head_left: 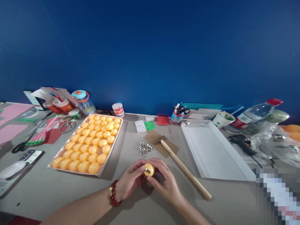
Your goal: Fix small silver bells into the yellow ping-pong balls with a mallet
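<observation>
Between both hands is an orange table tennis ball [150, 169] with a few small shiny silver pieces on its near face. My left hand [133, 177] grips it from the left, thumb beside the silver pieces. From the right, my right hand [166, 181] holds it with thumb and fingers. Just beyond the hands lies a small pile of silver metal pieces [145, 149], too small to name exactly. A hammer [186, 168] with a wooden handle rests to the right, its head on brown sheets [172, 149]. Many similar balls fill a shallow box [110, 160] on the left.
A white tray [217, 153] lies at the right, a small silver item in its far corner. Beyond it are a plastic bottle [255, 114] and a black glue gun [241, 143]. Scissors [20, 147], a phone [32, 156] and paper cups [62, 105] stand or lie left.
</observation>
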Motion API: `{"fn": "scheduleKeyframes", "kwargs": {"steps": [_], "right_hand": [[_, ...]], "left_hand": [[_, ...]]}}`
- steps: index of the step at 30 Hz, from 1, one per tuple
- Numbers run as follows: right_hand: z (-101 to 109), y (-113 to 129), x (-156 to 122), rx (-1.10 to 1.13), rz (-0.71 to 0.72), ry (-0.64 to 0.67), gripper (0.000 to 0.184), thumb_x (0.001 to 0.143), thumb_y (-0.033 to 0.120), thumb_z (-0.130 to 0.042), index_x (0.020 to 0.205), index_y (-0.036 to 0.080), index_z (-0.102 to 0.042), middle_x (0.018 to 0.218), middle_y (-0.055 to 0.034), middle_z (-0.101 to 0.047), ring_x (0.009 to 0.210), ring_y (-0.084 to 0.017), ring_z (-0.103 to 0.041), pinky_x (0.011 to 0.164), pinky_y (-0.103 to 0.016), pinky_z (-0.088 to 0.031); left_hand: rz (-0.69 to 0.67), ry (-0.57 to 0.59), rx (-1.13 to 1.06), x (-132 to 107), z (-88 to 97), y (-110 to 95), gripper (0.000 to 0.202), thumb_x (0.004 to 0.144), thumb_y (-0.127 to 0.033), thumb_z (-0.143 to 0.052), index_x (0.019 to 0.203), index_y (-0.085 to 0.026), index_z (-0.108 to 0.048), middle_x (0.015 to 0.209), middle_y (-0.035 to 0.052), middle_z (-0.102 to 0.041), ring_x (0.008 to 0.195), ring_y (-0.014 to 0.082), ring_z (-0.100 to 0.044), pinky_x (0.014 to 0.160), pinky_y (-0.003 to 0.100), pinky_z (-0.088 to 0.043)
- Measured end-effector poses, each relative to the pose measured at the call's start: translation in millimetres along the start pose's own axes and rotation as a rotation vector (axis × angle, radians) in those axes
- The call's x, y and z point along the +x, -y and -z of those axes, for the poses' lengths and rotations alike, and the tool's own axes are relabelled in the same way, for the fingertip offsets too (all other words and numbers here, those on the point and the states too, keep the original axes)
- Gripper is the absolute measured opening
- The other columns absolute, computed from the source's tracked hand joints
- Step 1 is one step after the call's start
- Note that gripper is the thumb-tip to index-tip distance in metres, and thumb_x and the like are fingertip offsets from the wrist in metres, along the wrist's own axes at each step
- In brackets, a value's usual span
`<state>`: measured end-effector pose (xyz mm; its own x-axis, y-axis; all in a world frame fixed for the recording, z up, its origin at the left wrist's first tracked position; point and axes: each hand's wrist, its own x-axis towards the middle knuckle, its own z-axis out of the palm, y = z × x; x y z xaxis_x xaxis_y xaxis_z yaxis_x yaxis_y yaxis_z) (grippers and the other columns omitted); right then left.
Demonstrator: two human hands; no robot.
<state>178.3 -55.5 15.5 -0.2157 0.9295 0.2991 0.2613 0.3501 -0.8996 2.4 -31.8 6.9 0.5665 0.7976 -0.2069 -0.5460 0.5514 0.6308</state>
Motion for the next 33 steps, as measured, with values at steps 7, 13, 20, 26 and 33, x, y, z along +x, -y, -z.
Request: {"fn": "scheduleKeyframes", "kwargs": {"steps": [7, 13, 20, 26, 33], "right_hand": [[0.0, -0.1, 1.8, 0.028, -0.009, -0.006, 0.037, 0.088, 0.026, -0.064, 0.125, 0.027, -0.060, 0.120, -0.0089, -0.063, 0.115, -0.026, -0.057, 0.098, -0.038, -0.049], [-1.0, -4.3, -0.6, 0.033, -0.017, -0.016, 0.036, 0.089, 0.032, -0.065, 0.124, 0.027, -0.062, 0.121, -0.0097, -0.063, 0.116, -0.027, -0.057, 0.099, -0.039, -0.048], [-0.8, -7.1, 0.5, 0.032, -0.017, -0.034, 0.036, 0.089, 0.040, -0.065, 0.122, 0.026, -0.064, 0.118, -0.0099, -0.064, 0.114, -0.027, -0.058, 0.098, -0.038, -0.048], [-1.3, -4.9, 1.9, 0.051, -0.024, -0.034, 0.035, 0.089, 0.039, -0.065, 0.122, 0.027, -0.064, 0.117, -0.0088, -0.065, 0.111, -0.026, -0.060, 0.097, -0.036, -0.049], [-2.6, -3.0, 2.2, 0.057, -0.025, -0.040, 0.034, 0.088, 0.032, -0.065, 0.122, 0.026, -0.063, 0.117, -0.0087, -0.065, 0.113, -0.025, -0.059, 0.097, -0.036, -0.049]], "left_hand": [[-0.040, 0.032, 0.035, 0.6, -0.1, -1.6, 0.017, 0.086, -0.021, -0.068, 0.103, -0.017, -0.067, 0.098, 0.0058, -0.063, 0.093, 0.0174, -0.058, 0.083, 0.029, -0.046], [-0.027, 0.051, 0.026, 0.4, 0.2, -2.2, 0.024, 0.085, -0.031, -0.069, 0.104, -0.017, -0.067, 0.100, 0.0072, -0.063, 0.093, 0.0191, -0.058, 0.083, 0.031, -0.047], [0.047, 0.052, 0.013, 1.1, -2.1, -6.0, 0.021, 0.090, -0.031, -0.063, 0.102, -0.016, -0.069, 0.097, 0.0082, -0.063, 0.090, 0.0191, -0.059, 0.083, 0.034, -0.048], [0.012, 0.031, 0.019, 1.2, -1.5, -3.7, 0.018, 0.088, -0.030, -0.065, 0.100, -0.016, -0.069, 0.097, 0.0072, -0.064, 0.091, 0.0186, -0.059, 0.082, 0.032, -0.048], [-0.031, 0.077, 0.054, 0.8, 1.1, -0.6, 0.027, 0.086, -0.033, -0.068, 0.107, -0.017, -0.066, 0.099, 0.0069, -0.062, 0.095, 0.0200, -0.058, 0.083, 0.032, -0.047]]}}
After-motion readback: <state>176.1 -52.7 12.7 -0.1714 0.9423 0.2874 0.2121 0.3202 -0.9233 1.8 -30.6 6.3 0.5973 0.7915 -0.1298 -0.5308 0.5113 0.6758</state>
